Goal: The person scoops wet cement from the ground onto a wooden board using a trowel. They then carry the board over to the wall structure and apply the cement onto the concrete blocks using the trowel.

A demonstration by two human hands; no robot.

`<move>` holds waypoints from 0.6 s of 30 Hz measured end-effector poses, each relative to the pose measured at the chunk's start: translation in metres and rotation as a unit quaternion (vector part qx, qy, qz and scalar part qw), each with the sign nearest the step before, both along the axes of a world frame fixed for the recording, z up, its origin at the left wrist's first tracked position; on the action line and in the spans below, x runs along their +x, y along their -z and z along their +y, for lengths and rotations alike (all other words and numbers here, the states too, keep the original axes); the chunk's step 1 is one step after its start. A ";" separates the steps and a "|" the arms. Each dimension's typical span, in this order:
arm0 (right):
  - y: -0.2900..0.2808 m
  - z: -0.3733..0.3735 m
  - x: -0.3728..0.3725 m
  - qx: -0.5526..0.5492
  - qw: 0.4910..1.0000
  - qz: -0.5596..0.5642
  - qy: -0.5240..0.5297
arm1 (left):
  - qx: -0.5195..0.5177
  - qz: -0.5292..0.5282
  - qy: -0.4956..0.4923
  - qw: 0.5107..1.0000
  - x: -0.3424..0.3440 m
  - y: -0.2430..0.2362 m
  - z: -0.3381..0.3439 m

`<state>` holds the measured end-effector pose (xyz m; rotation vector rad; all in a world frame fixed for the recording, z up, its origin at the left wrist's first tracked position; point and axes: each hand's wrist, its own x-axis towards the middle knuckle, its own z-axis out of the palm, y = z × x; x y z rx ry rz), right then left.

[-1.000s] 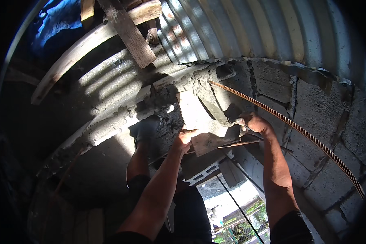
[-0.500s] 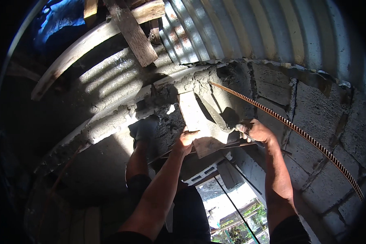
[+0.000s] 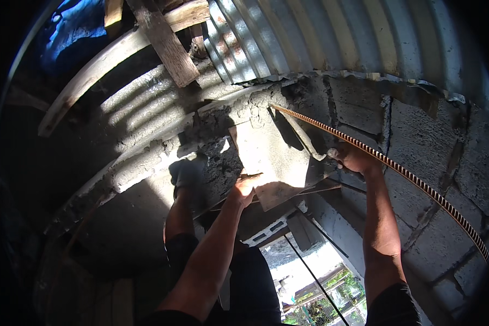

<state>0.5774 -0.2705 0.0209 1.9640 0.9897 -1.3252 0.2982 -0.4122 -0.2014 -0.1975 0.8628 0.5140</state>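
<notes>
A flat wooden board (image 3: pixel 274 157), brightly sunlit on its face, is gripped at its left edge by my left hand (image 3: pixel 246 183), the thumb lying on top. My right hand (image 3: pixel 356 158) is closed around the handle of a trowel (image 3: pixel 303 137). The trowel's blade, seen nearly edge-on, slants up and left beside the board's right side. Beyond the board's far end lies rough grey mortar (image 3: pixel 252 111) along a ledge. Glare hides whether any mortar sits on the board.
A ribbed steel bar (image 3: pixel 407 165) curves past my right hand, in front of a concrete block wall (image 3: pixel 424 141). Corrugated metal sheet (image 3: pixel 331 38) hangs above. Wooden beams (image 3: pixel 168 46) cross at upper left. My foot (image 3: pixel 187 171) stands left of the board. Below is a bright opening (image 3: pixel 309 271).
My right hand has moved right and a little up with the trowel, whose blade is now turned more edge-on. My left hand keeps its hold on the board. The whole view has shifted slightly.
</notes>
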 end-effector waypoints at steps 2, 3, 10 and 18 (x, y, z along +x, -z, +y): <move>0.037 -0.042 0.038 0.029 0.997 0.014 -0.069 | -0.004 0.007 0.004 1.000 0.016 -0.010 0.003; 0.061 -0.073 0.078 0.050 0.989 0.022 -0.140 | -0.012 0.007 0.009 1.000 0.036 -0.018 0.005; 0.031 0.019 0.071 0.023 0.999 -0.015 -0.044 | 0.039 -0.062 -0.017 0.997 0.026 -0.023 0.021; -0.002 -0.024 0.037 0.025 0.999 0.036 0.025 | 0.218 0.031 0.037 0.975 -0.004 -0.019 0.000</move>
